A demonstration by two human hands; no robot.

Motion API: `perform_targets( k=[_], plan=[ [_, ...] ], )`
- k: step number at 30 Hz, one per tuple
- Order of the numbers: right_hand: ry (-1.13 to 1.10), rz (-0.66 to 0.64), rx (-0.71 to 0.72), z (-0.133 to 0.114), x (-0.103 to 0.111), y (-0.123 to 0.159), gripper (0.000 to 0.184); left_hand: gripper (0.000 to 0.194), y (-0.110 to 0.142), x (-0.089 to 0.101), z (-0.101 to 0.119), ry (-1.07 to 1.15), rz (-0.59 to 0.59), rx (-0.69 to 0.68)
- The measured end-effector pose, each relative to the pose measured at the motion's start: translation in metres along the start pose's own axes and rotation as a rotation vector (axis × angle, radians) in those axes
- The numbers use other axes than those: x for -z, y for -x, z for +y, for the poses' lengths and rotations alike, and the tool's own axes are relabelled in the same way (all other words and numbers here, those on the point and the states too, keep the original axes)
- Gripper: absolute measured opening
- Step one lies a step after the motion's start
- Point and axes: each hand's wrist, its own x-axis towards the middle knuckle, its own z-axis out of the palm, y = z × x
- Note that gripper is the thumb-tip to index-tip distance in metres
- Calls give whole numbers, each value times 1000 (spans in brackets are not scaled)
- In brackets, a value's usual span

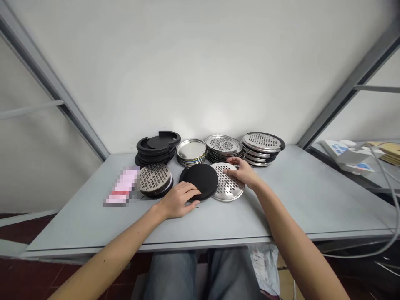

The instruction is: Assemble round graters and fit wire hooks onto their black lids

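Note:
My left hand (179, 201) rests at the near edge of a black round lid (200, 179) lying on the grey table (296, 196), fingers curled against its rim. My right hand (242, 171) lies on a shiny perforated metal disc (227, 187) that sits beside the lid and is partly under it, fingers stretched over its far edge.
Behind stand a stack of black lids (158, 148), a stack of plain metal discs (191, 152) and two stacks of perforated discs (222, 146) (262, 148). A small pile of grater discs (155, 179) and a blurred pink object (122, 186) lie at left. Cables (387, 175) hang at right.

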Motion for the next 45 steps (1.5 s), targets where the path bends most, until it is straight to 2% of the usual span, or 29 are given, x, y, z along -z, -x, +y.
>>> perform_targets(
  k=[5, 12, 17, 20, 24, 27, 30, 33, 35, 41, 45],
  plan=[
    [-158, 92, -49, -1, 11, -1, 56, 19, 3, 4, 0, 37, -13, 27],
    [-419, -44, -49, -13, 34, 5, 46, 18, 4, 9, -1, 148, -56, 115],
    [-620, -4, -118, -17, 51, 8, 47, 22, 4, 11, -4, 212, -82, 96],
    [-728, -27, -133, -18, 54, 7, 47, 24, 4, 12, -5, 206, -83, 84],
    [-809, -44, -84, -23, 41, 8, 46, 24, 3, 13, -4, 166, -64, 85],
    [-805, -42, -70, -28, 22, 9, 47, 28, 3, 13, -2, 121, -42, 154],
    [-824, -35, -121, -33, 7, 10, 46, 52, 5, 11, -2, 81, -25, 277],
    [-814, -20, -182, -32, 1, 9, 45, 80, 7, 5, -4, 64, -70, 364],
    [-804, -19, -213, -30, -1, 9, 44, 88, 8, 3, -6, 56, -107, 380],
    [-713, -30, -224, -26, -15, 10, 32, 90, 6, 2, -8, 57, -142, 384],
    [-524, -42, -168, -19, -28, 9, 29, 92, 6, 2, -8, 80, -139, 380]
  ],
)
